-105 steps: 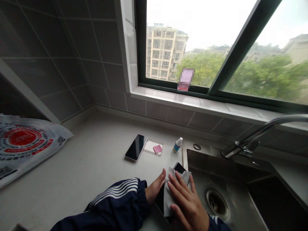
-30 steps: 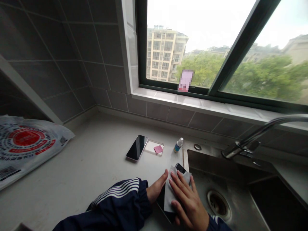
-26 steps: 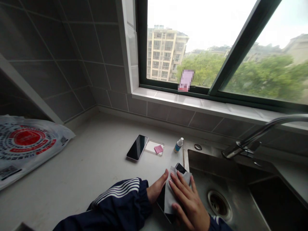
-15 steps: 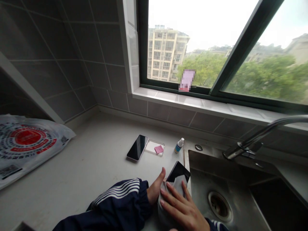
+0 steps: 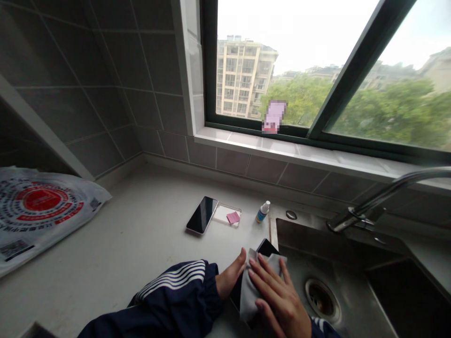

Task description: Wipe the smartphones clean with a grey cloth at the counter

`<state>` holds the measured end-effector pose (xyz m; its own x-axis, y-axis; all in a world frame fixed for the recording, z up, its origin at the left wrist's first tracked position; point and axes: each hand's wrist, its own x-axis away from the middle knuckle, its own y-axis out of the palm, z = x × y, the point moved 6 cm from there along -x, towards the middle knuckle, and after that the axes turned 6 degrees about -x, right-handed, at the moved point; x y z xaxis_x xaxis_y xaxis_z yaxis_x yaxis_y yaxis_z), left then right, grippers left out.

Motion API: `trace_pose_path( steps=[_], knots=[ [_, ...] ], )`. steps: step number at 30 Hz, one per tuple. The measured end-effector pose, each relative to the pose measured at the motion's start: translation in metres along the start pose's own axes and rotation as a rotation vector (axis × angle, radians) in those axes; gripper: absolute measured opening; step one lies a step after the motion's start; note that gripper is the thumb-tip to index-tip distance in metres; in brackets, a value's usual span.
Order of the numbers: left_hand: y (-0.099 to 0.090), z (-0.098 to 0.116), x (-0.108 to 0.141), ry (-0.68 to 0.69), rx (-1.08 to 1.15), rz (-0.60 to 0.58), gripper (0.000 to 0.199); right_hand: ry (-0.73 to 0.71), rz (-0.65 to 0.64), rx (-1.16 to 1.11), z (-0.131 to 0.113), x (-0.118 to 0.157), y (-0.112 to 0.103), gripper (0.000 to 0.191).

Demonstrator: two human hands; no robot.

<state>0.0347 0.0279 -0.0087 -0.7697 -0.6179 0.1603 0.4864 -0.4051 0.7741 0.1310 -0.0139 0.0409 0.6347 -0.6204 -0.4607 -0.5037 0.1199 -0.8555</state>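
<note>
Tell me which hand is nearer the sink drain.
The right hand is nearer: it lies on a grey cloth to the left of the sink drain. The left hand is farther, on the cloth's far side from the drain.

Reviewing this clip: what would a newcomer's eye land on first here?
Two hands at bottom centre: the right hand presses a grey cloth onto a black phone steadied by the left hand, beside the steel sink. Above, the large window shows an apartment block and trees. At far left lies a white plastic bag printed with a red circle.
</note>
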Motion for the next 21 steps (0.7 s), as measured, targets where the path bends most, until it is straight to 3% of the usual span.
trace_pose_path(
  steps=[5, 10, 16, 21],
  knots=[
    [0.024, 0.012, 0.004, 0.053, -0.014, -0.122, 0.084, 0.191, -0.002, 0.147, 0.023, 0.006, 0.001, 0.056],
    [0.027, 0.017, 0.007, 0.038, -0.060, -0.086, 0.082, 0.218, -0.006, 0.176, 0.026, 0.007, 0.003, 0.058],
    [-0.003, 0.002, 0.003, -0.020, -0.017, 0.052, 0.078, 0.046, -0.064, 0.090, 0.001, -0.001, 0.004, 0.058],
    [-0.014, -0.005, 0.001, -0.107, 0.021, 0.147, 0.088, -0.244, -0.088, 0.059, -0.028, -0.009, 0.008, 0.063]
  ],
)
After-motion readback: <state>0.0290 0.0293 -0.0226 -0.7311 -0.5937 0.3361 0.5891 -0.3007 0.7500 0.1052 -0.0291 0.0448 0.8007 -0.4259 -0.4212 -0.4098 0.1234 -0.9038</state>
